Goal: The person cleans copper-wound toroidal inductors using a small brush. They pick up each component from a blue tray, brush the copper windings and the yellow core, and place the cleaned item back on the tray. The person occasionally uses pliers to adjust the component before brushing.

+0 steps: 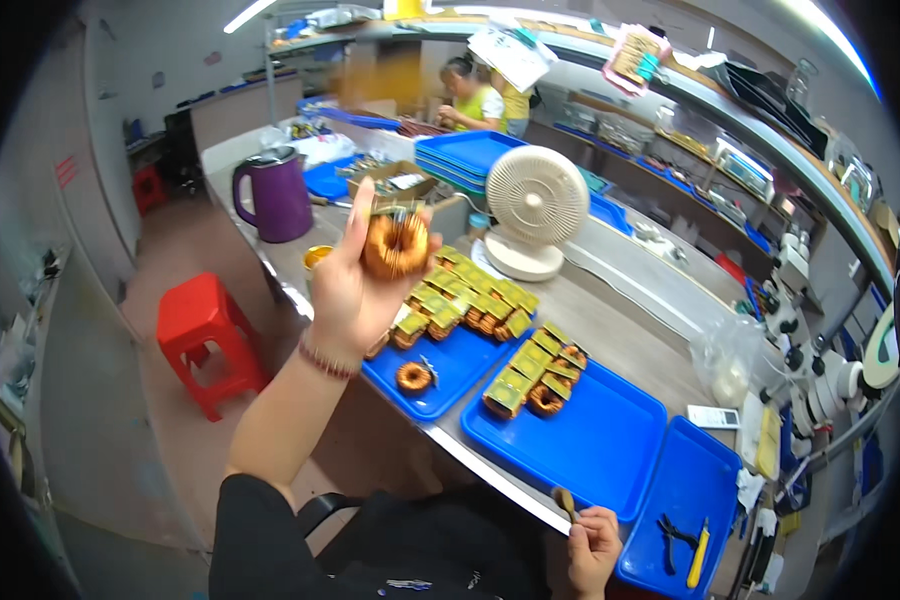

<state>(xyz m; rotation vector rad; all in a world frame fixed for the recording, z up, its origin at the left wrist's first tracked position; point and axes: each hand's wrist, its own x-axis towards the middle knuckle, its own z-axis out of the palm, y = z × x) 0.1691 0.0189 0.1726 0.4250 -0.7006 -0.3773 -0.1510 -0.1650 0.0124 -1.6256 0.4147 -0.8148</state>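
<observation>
My left hand (350, 300) is raised above the left blue tray (460, 380), its fingers closed around a copper-wound toroidal coil (396, 264). Low at the front edge, my right hand (594, 548) pinches a short tool with a brownish, brush-like end (565, 498); its exact kind is unclear. Rows of coils with yellow-green tops (470, 295) fill the far part of the left tray, and a single coil (413, 388) lies near its front. More such coils (523, 372) stand at the left end of the middle blue tray (590, 440), beside my right hand.
Black-handled pliers (670, 545) and a yellow-handled tool (698, 558) lie in the right tray (695, 470). Behind the coils stand a white fan (538, 200) and purple kettle (278, 200). A microscope (815, 370) is at right, a red stool (210, 325) at left. A person (470, 100) sits beyond.
</observation>
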